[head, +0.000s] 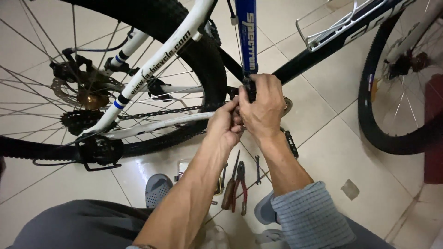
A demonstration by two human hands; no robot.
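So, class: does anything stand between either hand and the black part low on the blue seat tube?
Nothing visible does. The left hand and right hand are both already on the black part, in front of the rear tyre.

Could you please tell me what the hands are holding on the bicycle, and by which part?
Both hands, left and right, grip a small black part at the foot of the blue frame tube; exactly what it is cannot be told.
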